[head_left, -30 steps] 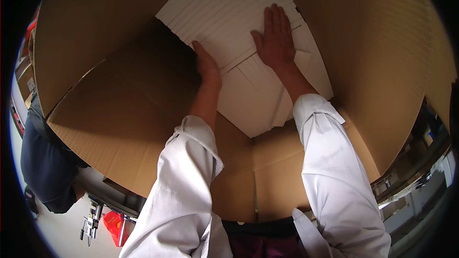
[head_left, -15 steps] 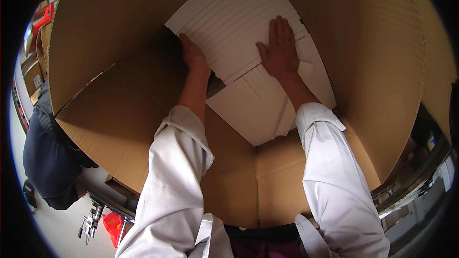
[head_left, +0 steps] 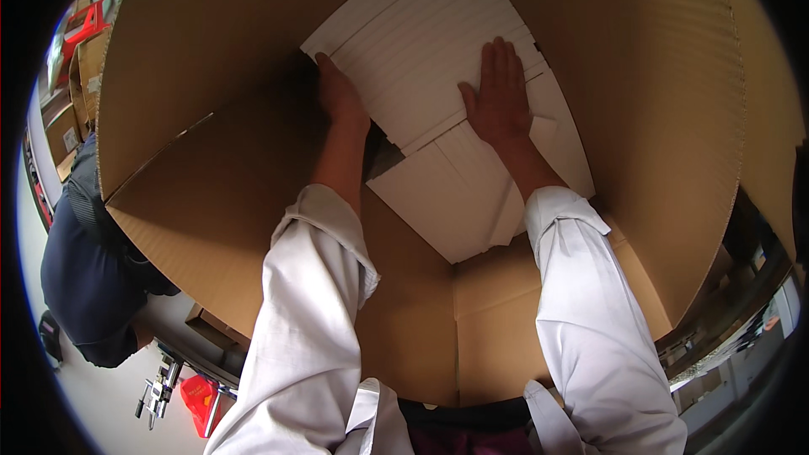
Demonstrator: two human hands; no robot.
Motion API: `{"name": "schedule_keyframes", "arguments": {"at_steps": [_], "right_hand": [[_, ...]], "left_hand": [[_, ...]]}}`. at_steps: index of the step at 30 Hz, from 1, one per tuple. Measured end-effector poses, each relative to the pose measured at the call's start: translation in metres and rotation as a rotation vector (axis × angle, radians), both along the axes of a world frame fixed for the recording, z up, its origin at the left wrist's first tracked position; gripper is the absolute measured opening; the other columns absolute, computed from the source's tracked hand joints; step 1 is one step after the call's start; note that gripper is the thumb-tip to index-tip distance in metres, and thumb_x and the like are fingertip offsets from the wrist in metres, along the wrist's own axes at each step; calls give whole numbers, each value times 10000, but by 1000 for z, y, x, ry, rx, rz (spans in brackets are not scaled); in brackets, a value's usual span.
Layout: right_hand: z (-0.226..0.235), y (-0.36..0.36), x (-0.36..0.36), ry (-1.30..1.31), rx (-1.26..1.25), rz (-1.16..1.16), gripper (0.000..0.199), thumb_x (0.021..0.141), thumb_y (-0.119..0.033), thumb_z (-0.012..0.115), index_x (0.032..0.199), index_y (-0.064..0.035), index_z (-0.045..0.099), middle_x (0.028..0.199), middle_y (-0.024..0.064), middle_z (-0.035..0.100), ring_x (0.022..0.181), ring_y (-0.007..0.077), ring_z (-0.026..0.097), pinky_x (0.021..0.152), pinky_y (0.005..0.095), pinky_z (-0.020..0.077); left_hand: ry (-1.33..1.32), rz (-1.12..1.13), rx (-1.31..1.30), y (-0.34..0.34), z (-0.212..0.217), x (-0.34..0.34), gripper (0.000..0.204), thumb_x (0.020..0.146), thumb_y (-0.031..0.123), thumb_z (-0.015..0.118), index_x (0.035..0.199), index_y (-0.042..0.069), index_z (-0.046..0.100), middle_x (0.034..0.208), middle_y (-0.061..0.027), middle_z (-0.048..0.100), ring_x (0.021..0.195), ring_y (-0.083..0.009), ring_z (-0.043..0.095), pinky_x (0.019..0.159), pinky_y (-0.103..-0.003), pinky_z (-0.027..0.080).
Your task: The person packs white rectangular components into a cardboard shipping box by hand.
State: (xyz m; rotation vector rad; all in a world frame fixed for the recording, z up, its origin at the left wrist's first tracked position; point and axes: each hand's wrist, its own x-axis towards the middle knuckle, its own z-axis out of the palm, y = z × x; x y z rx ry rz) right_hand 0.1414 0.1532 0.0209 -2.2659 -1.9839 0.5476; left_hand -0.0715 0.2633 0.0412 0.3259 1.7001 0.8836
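Far left of the frame: a co-worker in dark blue clothing (head_left: 88, 270), bent over beside the box, face out of sight. Above that, at the upper left rim, stacked brown cartons (head_left: 72, 109) and a red frame-like object (head_left: 84, 21), blurred by the lens edge. Lower left: a small red container (head_left: 195, 396) on the pale floor next to a metal fitting (head_left: 156, 388).

Filling most of the picture: a large brown corrugated cardboard box (head_left: 219, 202), open toward the camera, walls rising at left, top and right, a vertical corner seam low in the centre.

Left of centre: left hand (head_left: 339, 94) reaching deep inside, white sleeve pushed back from the forearm, fingers curled over the left edge of the upper white ribbed foam sheet (head_left: 421, 42). Grip partly closed on that edge, thumb side hidden in shadow, so possibly only pressing rather than clasping. Just below the wrist, a dark gap where the upper sheet lifts away from the lower white foam sheet (head_left: 447, 202).

Right of centre: right hand (head_left: 499, 97) laid flat, fingers straight and together, palm pressed on the white sheets where upper and lower pieces overlap; nothing clasped, hand fully open. White sleeve ending at the lower sheet's right edge.

Both white sheets in the upper centre, lying against the inner face of the box, between left and right walls.

Far right rim: shelving and clutter (head_left: 742, 329), too distorted to identify.
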Motion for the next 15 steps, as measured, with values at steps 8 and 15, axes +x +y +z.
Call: {"name": "schedule_keyframes", "arguments": {"at_steps": [8, 15], "right_hand": [[3, -2, -3, 18, 9, -14, 748, 1019, -391, 506, 1539, 69, 229, 1625, 251, 192, 1523, 383, 147, 1255, 467, 124], [1, -2, -5, 51, 48, -19, 748, 1005, -398, 525, 1533, 59, 258, 1618, 239, 225, 1514, 375, 187, 1255, 471, 131]], "left_hand": [[33, 38, -22, -9, -6, -9, 785, 1044, 579, 379, 1574, 13, 260, 1601, -116, 338, 1442, -240, 355, 1186, -330, 238], [-40, -121, 26, -37, -5, -17, 789, 1048, 584, 361, 1574, 6, 250, 1586, -125, 353, 1418, -247, 381, 1172, -348, 267]]}}
